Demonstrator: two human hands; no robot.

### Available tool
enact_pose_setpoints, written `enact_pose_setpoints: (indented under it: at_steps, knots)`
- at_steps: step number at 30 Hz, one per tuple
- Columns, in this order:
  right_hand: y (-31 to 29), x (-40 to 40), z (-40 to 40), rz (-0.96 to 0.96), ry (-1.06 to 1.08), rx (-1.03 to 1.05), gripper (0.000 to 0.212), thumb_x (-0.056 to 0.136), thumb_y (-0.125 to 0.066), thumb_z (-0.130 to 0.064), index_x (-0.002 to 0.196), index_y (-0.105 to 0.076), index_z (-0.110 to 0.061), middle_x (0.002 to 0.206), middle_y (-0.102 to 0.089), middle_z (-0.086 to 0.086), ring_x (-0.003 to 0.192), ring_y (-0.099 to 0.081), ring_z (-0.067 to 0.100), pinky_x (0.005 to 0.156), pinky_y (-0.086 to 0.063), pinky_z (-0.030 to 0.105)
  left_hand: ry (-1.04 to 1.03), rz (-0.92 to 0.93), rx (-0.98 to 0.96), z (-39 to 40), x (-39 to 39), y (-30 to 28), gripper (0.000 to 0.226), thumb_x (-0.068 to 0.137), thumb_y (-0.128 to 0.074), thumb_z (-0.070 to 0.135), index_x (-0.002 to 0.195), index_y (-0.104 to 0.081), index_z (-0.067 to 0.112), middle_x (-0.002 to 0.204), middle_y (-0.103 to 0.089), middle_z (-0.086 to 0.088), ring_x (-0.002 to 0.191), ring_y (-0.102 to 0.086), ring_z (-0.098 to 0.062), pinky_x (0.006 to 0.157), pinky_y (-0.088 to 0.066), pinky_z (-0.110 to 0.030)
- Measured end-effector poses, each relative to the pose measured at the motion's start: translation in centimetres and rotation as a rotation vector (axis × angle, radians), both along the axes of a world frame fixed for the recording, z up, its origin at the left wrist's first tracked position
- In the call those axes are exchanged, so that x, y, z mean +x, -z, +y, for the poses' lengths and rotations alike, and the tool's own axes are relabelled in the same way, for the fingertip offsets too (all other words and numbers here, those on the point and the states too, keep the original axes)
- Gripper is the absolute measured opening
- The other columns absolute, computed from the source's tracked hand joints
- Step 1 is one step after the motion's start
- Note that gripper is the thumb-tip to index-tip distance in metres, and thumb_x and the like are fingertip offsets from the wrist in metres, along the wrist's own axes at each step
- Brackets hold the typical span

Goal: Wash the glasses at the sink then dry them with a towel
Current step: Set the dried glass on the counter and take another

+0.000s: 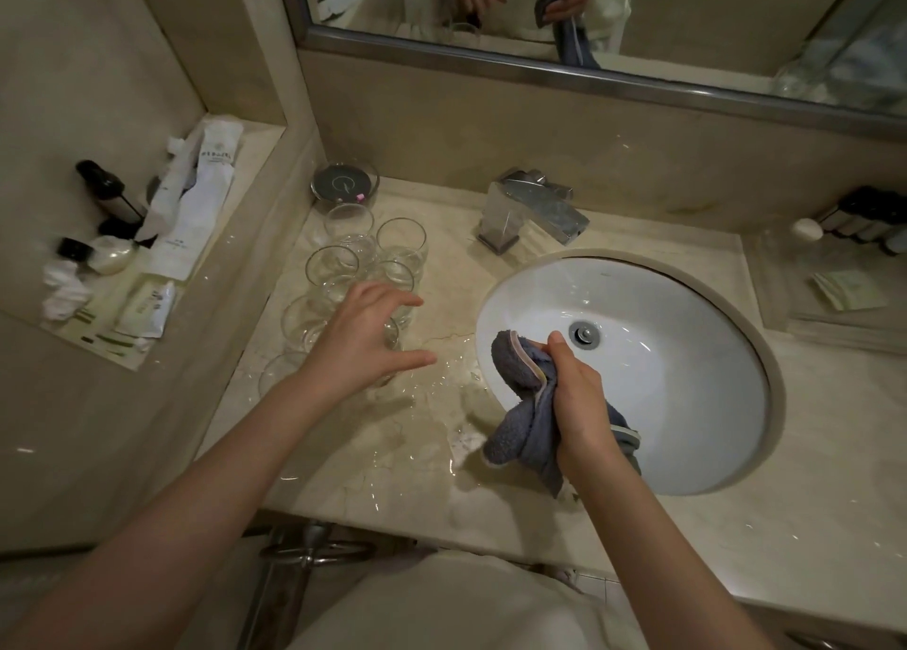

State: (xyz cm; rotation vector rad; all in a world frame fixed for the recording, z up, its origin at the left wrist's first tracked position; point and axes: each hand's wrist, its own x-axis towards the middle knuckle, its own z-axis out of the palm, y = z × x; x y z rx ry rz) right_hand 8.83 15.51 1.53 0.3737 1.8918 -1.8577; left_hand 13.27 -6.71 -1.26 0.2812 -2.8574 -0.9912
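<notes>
Stood at a marble counter point(422, 433), wet with scattered drops and puddles near the front edge. Reached out with the left hand point(365, 338), fingers spread and relaxed, above a cluster of clear glasses point(368, 257) grouped on the counter left of the sink point(687, 404); could not tell whether the fingertips touched the nearest glass. Gripped a bunched grey towel point(522, 404) in the right hand point(579, 399), fingers curled tight round it, thumb up, at the sink's left rim. Saw a chrome faucet point(532, 212) at the far side of the basin, a small round clock point(345, 184) behind the glasses, and toiletry packets and bottles point(147, 247) on the ledge at far left. Caught both hands and the towel reflected in the mirror point(638, 16) above.
</notes>
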Motion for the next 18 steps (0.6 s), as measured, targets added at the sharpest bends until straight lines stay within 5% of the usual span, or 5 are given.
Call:
enact_pose_setpoints:
  at_steps: [6,10,14,18]
  knots:
    - [-0.6,-1.2,4.0,0.017,0.060,-0.027,0.040,0.101,-0.044,-0.039,0.091,-0.075,-0.016,0.073,-0.072,0.005,0.065,-0.064,0.017,0.062,-0.049,0.025,0.131,-0.019,0.155,7.1,-3.4,-1.7,0.043,0.075,-0.080,0.039,0.112,-0.066,0.023,0.106,-0.061,0.014,0.109,-0.047,-0.004,0.090,-0.036,-0.022]
    - [-0.5,-2.2,9.1,0.027,0.143,-0.042,0.043,0.100,-0.044,-0.040,0.082,-0.078,-0.019,0.084,-0.074,0.014,0.076,-0.065,0.029,0.074,-0.053,0.038,0.196,-0.069,0.172,12.4,-6.1,-1.5,0.036,0.078,-0.076,0.042,0.109,-0.065,0.027,0.105,-0.064,0.015,0.104,-0.048,-0.001,0.080,-0.036,-0.013]
    - [-0.1,-3.1,15.7,0.031,0.249,-0.058,0.040,0.102,-0.042,-0.034,0.085,-0.074,-0.016,0.080,-0.075,0.006,0.074,-0.070,0.018,0.069,-0.054,0.028,0.267,-0.111,0.173,18.5,-8.8,-1.7,0.031,0.080,-0.076,0.042,0.106,-0.066,0.028,0.105,-0.065,0.015,0.106,-0.050,-0.003,0.087,-0.041,-0.023]
    - [0.9,-4.0,22.5,-0.055,0.398,-0.096,0.039,0.102,-0.042,-0.033,0.087,-0.071,-0.012,0.074,-0.074,0.003,0.069,-0.069,0.014,0.066,-0.050,0.025,0.351,-0.144,0.204,25.9,-11.9,-1.7,0.030,0.081,-0.075,0.042,0.106,-0.065,0.028,0.107,-0.066,0.013,0.103,-0.052,-0.002,0.083,-0.039,-0.014]
